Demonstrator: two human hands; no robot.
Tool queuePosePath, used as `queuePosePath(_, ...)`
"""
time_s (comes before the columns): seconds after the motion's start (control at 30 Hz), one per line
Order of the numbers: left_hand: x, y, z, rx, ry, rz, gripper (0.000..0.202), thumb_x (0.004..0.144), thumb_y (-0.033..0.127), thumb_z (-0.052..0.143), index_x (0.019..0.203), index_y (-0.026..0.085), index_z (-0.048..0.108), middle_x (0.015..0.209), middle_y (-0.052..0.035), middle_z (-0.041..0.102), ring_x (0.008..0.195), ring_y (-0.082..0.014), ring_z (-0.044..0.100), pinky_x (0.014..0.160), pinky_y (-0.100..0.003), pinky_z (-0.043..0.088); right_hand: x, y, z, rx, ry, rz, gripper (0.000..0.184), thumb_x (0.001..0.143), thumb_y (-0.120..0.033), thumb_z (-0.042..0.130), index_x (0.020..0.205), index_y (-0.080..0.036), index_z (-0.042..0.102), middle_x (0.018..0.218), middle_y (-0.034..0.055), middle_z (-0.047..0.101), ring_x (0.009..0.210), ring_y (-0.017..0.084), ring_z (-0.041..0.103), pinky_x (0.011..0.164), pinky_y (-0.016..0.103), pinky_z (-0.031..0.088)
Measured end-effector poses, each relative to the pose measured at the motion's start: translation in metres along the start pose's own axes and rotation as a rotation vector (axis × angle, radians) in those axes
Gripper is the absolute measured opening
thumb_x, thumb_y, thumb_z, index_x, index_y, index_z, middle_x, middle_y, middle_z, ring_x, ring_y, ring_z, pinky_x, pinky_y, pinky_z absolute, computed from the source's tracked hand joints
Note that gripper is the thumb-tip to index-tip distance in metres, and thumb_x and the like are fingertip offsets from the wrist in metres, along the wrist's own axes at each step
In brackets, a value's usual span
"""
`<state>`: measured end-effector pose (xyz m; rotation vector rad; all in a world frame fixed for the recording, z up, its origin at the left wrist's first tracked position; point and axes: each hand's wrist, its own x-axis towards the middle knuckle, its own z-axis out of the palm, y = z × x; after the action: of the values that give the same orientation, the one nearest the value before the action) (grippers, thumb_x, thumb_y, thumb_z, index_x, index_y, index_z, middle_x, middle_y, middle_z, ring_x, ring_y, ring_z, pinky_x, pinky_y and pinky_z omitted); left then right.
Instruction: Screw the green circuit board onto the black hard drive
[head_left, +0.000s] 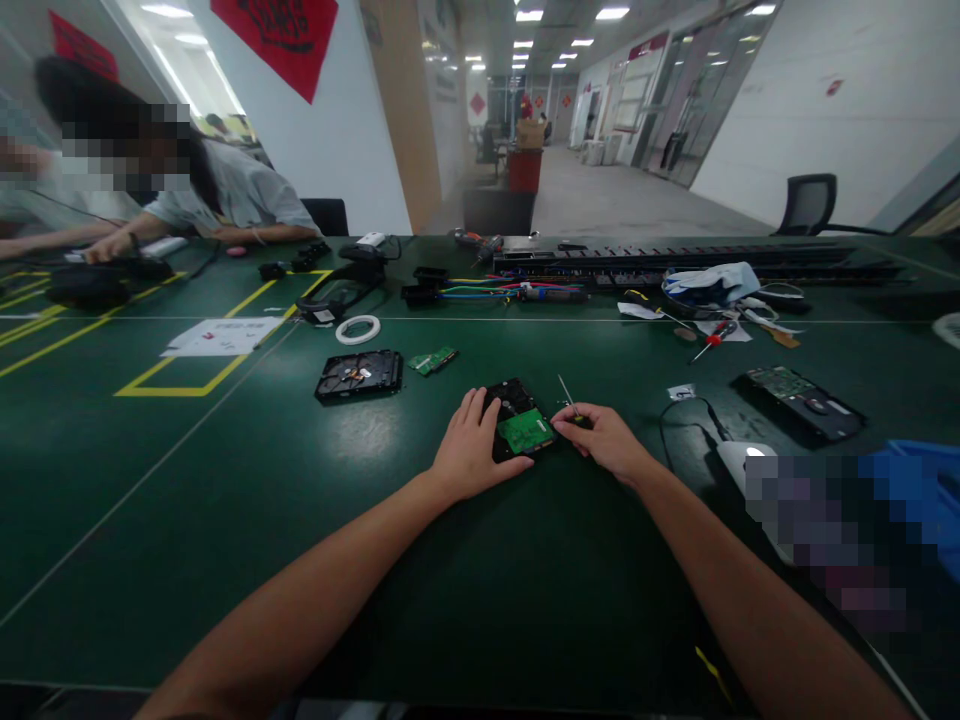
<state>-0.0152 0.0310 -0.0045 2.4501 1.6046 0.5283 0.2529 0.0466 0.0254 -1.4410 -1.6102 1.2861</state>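
Observation:
A hard drive (511, 396) with a green circuit board (527, 431) on its upper face lies on the table in front of me. My left hand (471, 445) grips its left side, fingers over the far part and thumb along the near edge. Just right of the drive, my right hand (600, 437) pinches a small screwdriver (568, 394), its metal shaft pointing up and away. Tiny bits, perhaps screws, lie by the shaft. Further left are a second hard drive (360, 376) and a loose green circuit board (433, 360). A third hard drive (806, 402) rests to the right.
A white tape roll (358, 329), a paper sheet (223, 337) and a red-handled screwdriver (714, 340) lie around the green table (360, 590). Coloured cables (480, 290) and long black strips (675, 258) line the back. A blue container (930, 480) stands right. Another person (247, 190) sits at far left.

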Motion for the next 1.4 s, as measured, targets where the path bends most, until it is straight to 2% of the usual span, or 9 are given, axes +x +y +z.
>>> queuePosePath(0.4,-0.001,0.001,-0.001,0.0,-0.002,0.032,0.114,0.085,0.087,0.062,0.164,0.008,0.036,0.177,-0.0238,0.02,0.165,-0.0451,0.015,0.133,-0.056,0.026,0.001,0.002,0.002,-0.03,-0.021,0.01,0.026,0.095,-0.041,0.068,0.111,-0.02,0.071,0.067,-0.0018,0.062,0.058,0.013,0.054,0.054,0.026,0.041)
queuePosePath(0.5,0.0,-0.002,-0.003,-0.046,0.022,0.041,0.104,0.091,0.083,0.058,0.162,0.009,0.04,0.175,-0.0235,0.024,0.165,-0.0444,0.017,0.132,-0.057,0.028,0.001,0.002,0.001,-0.051,-0.025,0.012,0.026,0.097,-0.04,0.067,0.111,-0.019,0.071,0.068,-0.0015,0.062,0.058,0.013,0.054,0.054,0.026,0.041)
queuePosePath(0.63,0.012,-0.018,-0.004,-0.225,0.137,0.061,0.052,0.112,0.049,0.039,0.143,0.015,0.063,0.159,-0.0177,0.052,0.153,-0.0319,0.045,0.129,-0.05,0.036,0.001,0.003,-0.001,-0.059,-0.034,0.02,0.025,0.097,-0.04,0.066,0.111,-0.019,0.071,0.069,-0.0012,0.062,0.059,0.013,0.054,0.054,0.026,0.042)
queuePosePath(0.73,0.024,-0.037,0.0,-0.42,0.327,-0.097,0.031,0.107,0.03,0.049,0.124,0.019,0.072,0.13,-0.0112,0.071,0.126,-0.0264,0.066,0.116,-0.045,0.05,0.001,0.003,0.0,-0.035,-0.032,0.019,0.024,0.097,-0.037,0.066,0.113,-0.02,0.07,0.072,-0.0004,0.063,0.062,0.013,0.055,0.055,0.026,0.042)
queuePosePath(0.8,0.03,-0.047,0.003,-0.51,0.438,-0.244,0.025,0.101,0.021,0.053,0.116,0.02,0.074,0.117,-0.0094,0.074,0.112,-0.0255,0.071,0.105,-0.045,0.057,0.001,0.002,0.0,-0.024,-0.024,0.019,0.024,0.097,-0.037,0.065,0.114,-0.02,0.07,0.073,-0.0004,0.062,0.062,0.013,0.054,0.055,0.025,0.042)
queuePosePath(0.9,0.031,-0.053,0.005,-0.534,0.48,-0.279,0.028,0.094,0.008,0.05,0.101,0.02,0.075,0.115,-0.0079,0.074,0.108,-0.0242,0.072,0.101,-0.045,0.059,0.002,0.003,0.001,-0.031,-0.009,0.024,0.023,0.098,-0.037,0.064,0.113,-0.021,0.069,0.072,-0.0009,0.06,0.062,0.013,0.054,0.054,0.025,0.042)
queuePosePath(1.03,0.021,-0.046,0.003,-0.524,0.433,-0.047,0.035,0.087,0.0,0.051,0.079,0.022,0.078,0.118,-0.0046,0.072,0.115,-0.0229,0.069,0.105,-0.045,0.057,0.003,0.005,0.001,-0.034,-0.002,0.026,0.023,0.096,-0.038,0.065,0.11,-0.021,0.069,0.071,-0.0008,0.06,0.06,0.013,0.053,0.052,0.025,0.041)
queuePosePath(1.17,0.012,-0.037,0.0,-0.422,0.403,0.171,0.04,0.087,-0.004,0.052,0.084,0.023,0.081,0.113,-0.0062,0.071,0.109,-0.0226,0.068,0.098,-0.045,0.06,0.005,0.009,0.001,-0.018,0.001,0.015,0.022,0.095,-0.038,0.066,0.109,-0.021,0.068,0.07,-0.0015,0.06,0.06,0.013,0.053,0.052,0.025,0.041)
queuePosePath(1.4,0.008,-0.034,0.0,-0.302,0.395,0.332,0.04,0.088,-0.005,0.055,0.095,0.024,0.083,0.118,-0.0081,0.071,0.114,-0.0251,0.066,0.097,-0.047,0.061,0.004,0.008,0.001,-0.038,-0.011,0.011,0.024,0.096,-0.04,0.067,0.109,-0.021,0.069,0.07,-0.0014,0.06,0.06,0.013,0.053,0.052,0.025,0.041)
